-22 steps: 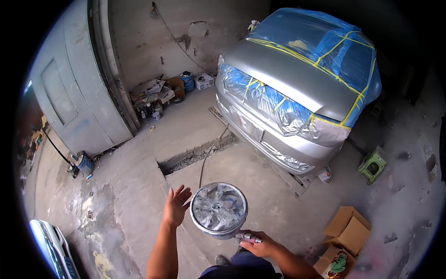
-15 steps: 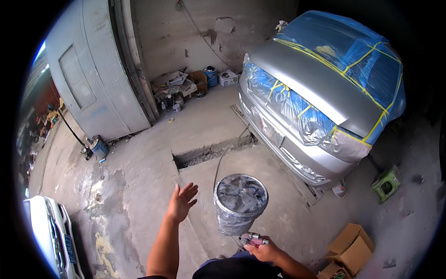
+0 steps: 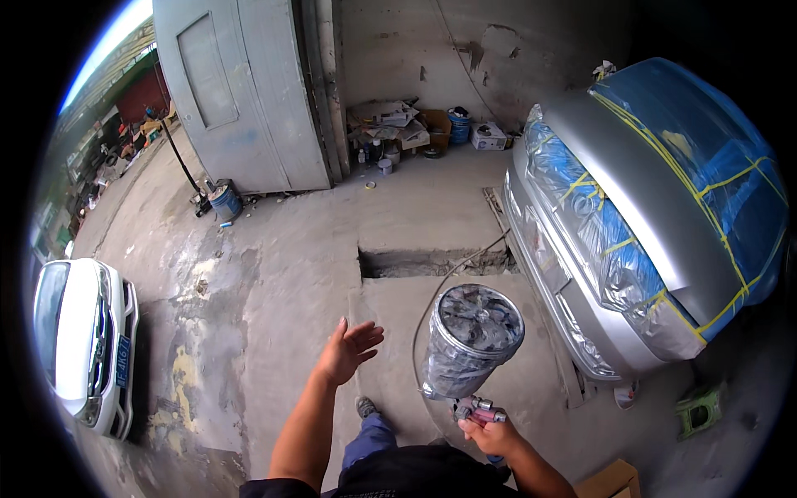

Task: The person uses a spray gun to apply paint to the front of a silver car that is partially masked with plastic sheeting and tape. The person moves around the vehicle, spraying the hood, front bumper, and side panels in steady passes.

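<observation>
My right hand (image 3: pixel 495 437) is closed around the handle of a paint spray gun (image 3: pixel 476 408), held in front of my body at the lower middle. On top of the gun sits a big round cup (image 3: pixel 471 344) with a lid, smeared with grey paint and tilted slightly. My left hand (image 3: pixel 352 352) is held out in the air to the left of the cup, fingers stretched and touching nothing. A thin hose (image 3: pixel 425 319) curves along the floor behind the cup. Part of the gun's grip is hidden by my fingers.
At the right stands a silver car (image 3: pixel 614 174), partly masked with blue film and yellow tape. A sunken pit (image 3: pixel 415 262) opens in the floor ahead. A white car (image 3: pixel 87 340) is at the left, a cardboard box (image 3: pixel 610 481) and green stool (image 3: pixel 700 412) at the lower right.
The view has swung so that the silver car sits farther right and more of the white car shows. My left foot has come into view. The spray gun stays in my right hand.
</observation>
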Available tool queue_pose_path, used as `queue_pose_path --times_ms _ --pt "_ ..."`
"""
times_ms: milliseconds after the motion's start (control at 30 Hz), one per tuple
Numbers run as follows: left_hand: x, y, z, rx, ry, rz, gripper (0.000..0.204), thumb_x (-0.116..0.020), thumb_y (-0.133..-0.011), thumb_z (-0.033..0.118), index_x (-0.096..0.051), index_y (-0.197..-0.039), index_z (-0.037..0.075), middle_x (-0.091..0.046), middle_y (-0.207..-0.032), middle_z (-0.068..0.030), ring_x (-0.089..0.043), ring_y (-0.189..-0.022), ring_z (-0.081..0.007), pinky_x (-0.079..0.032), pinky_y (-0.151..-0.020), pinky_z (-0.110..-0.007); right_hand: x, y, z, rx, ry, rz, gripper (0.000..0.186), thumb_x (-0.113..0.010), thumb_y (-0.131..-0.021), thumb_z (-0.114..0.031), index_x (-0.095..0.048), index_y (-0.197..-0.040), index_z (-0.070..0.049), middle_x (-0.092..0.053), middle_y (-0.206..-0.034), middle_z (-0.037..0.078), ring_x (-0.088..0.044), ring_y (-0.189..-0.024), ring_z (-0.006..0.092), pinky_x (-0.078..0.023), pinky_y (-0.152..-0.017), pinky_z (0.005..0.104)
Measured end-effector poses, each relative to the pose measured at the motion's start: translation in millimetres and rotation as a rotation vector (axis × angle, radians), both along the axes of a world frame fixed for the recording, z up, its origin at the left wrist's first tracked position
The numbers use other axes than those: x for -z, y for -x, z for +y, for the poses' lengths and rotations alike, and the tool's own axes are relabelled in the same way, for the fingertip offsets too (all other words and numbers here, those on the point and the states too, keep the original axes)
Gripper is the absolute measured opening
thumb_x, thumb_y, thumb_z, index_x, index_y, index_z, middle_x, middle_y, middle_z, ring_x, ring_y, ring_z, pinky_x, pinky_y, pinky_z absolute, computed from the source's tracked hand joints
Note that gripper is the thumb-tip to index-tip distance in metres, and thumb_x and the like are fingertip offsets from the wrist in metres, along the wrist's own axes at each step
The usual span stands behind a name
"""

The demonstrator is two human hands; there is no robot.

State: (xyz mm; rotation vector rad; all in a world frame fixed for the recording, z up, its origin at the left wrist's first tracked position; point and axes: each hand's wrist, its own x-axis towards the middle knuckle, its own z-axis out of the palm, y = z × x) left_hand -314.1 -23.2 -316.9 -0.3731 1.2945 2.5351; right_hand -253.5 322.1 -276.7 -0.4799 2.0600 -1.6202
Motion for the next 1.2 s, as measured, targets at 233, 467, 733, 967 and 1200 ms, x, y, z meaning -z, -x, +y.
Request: queue_pose_path --times_ms 233,467,733,967,1200 --pt "22 35 -83 0.024 -0.080 -0.016 0.076 -0.024 -0.091 0.062 -0.041 -0.133 0.000 -0.050 -0.132 -0.0151 -0.042 -0.126 -0.0275 -0.029 -0.105 -0.043 4 55 -83 -0.035 -0.037 -0.094 0.013 -0.060 -0.087 -0.015 -0.059 -0.089 -0.002 -0.059 -0.067 0.001 -0.057 -0.060 0.0093 -0.046 -0.057 0.0256" --pt "62 36 -162 -0.095 -0.043 -0.171 0.070 -0.027 -0.093 0.059 -0.047 -0.127 0.001 -0.058 -0.118 -0.0152 -0.053 -0.114 -0.0283 -0.040 -0.096 -0.042 -7 122 -200 -0.067 -0.035 -0.098 0.017 -0.058 -0.088 -0.017 -0.056 -0.095 -0.001 -0.058 -0.068 0.001 -0.056 -0.062 0.0098 -0.047 -0.059 0.0256" --pt "186 -102 -212 -0.015 0.551 -0.671 0.040 -0.052 -0.091 0.032 -0.057 -0.116 0.002 -0.063 -0.104 -0.0101 -0.059 -0.095 -0.0200 -0.047 -0.081 -0.037 -31 196 -315 -0.078 -0.100 -0.095 0.018 -0.056 -0.090 -0.019 -0.056 -0.097 -0.003 -0.054 -0.064 0.000 -0.052 -0.057 0.0071 -0.044 -0.053 0.0232" --pt "245 -194 -211 0.042 0.806 -0.800 0.031 -0.055 -0.083 0.025 -0.065 -0.096 -0.002 -0.065 -0.075 -0.0086 -0.060 -0.067 -0.0175 -0.051 -0.062 -0.034 -25 240 -340 -0.069 -0.043 -0.113 0.023 -0.054 -0.090 -0.021 -0.057 -0.104 -0.003 -0.052 -0.063 0.001 -0.047 -0.051 0.0077 -0.038 -0.046 0.0215" --pt "245 -135 -210 0.148 0.969 -0.770 0.031 -0.061 -0.079 0.028 -0.068 -0.093 0.002 -0.067 -0.076 -0.0114 -0.063 -0.068 -0.0212 -0.052 -0.063 -0.035 -14 299 -329 -0.047 -0.018 -0.131 0.028 -0.056 -0.090 -0.019 -0.057 -0.116 -0.006 -0.053 -0.063 -0.001 -0.047 -0.052 0.0062 -0.039 -0.048 0.0215"
